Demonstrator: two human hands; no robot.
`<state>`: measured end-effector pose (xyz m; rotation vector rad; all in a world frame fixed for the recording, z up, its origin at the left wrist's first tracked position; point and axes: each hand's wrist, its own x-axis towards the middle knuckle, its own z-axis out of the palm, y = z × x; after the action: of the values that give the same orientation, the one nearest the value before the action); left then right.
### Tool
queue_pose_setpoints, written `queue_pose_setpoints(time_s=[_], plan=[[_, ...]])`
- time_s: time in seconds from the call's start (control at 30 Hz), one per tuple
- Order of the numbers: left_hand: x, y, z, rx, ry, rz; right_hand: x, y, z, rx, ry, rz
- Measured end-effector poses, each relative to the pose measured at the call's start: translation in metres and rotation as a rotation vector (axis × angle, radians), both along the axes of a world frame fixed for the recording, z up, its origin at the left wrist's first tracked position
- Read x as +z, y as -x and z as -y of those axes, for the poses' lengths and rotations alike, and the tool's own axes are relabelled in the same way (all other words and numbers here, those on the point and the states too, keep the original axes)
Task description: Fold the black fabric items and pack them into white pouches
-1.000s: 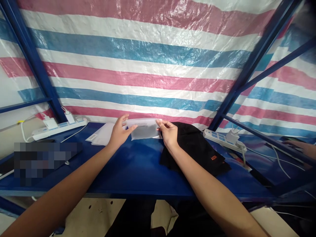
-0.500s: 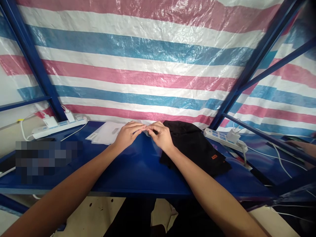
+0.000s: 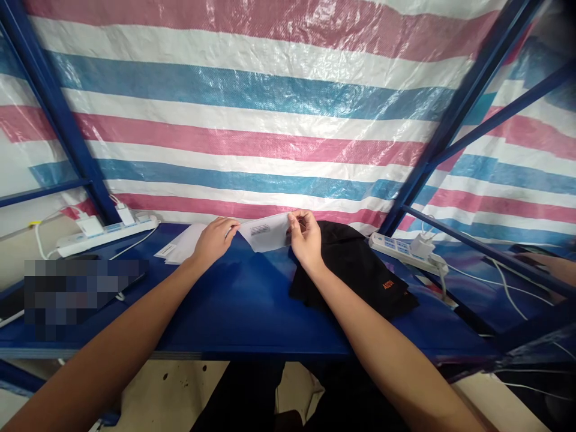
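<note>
A thin, whitish translucent plastic bag [image 3: 265, 236] with a small block of print is stretched in the air above the table. My left hand [image 3: 212, 243] pinches its upper left corner, fingers closed. At the opposite side, my right hand [image 3: 306, 241] grips the upper right edge between thumb and fingers. More white bags [image 3: 182, 245], one with a label, lie on the table beneath and beside my left hand. Folded black fabric [image 3: 353, 270] with orange lettering rests just right of my right hand, partly covered by my forearm.
The blue table [image 3: 234, 312] stands against a striped plastic sheet [image 3: 252, 126]. Power strips with plugs and cables sit at the left [image 3: 108, 233] and right [image 3: 407, 252], near blue metal posts. A blurred-out patch covers something at left. Another person's hand [image 3: 540, 267] shows at far right.
My hands have moved apart from touching each other, the left going left and the right going right. The plastic bag, mostly hidden before, is now spread out between them.
</note>
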<state>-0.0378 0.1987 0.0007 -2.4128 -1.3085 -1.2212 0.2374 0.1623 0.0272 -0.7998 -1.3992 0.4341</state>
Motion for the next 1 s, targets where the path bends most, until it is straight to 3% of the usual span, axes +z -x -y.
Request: queue_pose_setpoints(time_s=[0.13, 0.23, 0.33, 0.43, 0.6, 0.8, 0.87, 1.0], plan=[[0.001, -0.004, 0.005, -0.001, 0.135, 0.141, -0.005, -0.011, -0.017, 0.025, 0.120, -0.142], [0.002, -0.013, 0.012, -0.093, 0.335, 0.364, -0.011, -0.016, -0.028, 0.066, 0.207, -0.227], [-0.002, -0.019, 0.016, -0.228, 0.574, 0.591, -0.015, -0.015, -0.035, 0.171, 0.266, -0.371], [-0.006, -0.022, 0.016, -0.251, 0.700, 0.754, -0.017, -0.013, -0.038, 0.312, 0.299, -0.475], [0.002, -0.010, 0.008, -0.118, 0.520, 0.992, -0.018, -0.015, -0.036, 0.357, 0.381, -0.455], [0.025, 0.051, -0.014, 0.250, 0.092, 1.165, -0.021, -0.017, -0.035, 0.327, 0.517, -0.389], [0.034, 0.071, -0.013, 0.311, 0.001, 1.134, -0.021, -0.016, -0.035, 0.330, 0.532, -0.373], [0.048, 0.090, -0.001, 0.307, 0.079, 0.862, -0.021, -0.013, -0.032, 0.353, 0.548, -0.346]])
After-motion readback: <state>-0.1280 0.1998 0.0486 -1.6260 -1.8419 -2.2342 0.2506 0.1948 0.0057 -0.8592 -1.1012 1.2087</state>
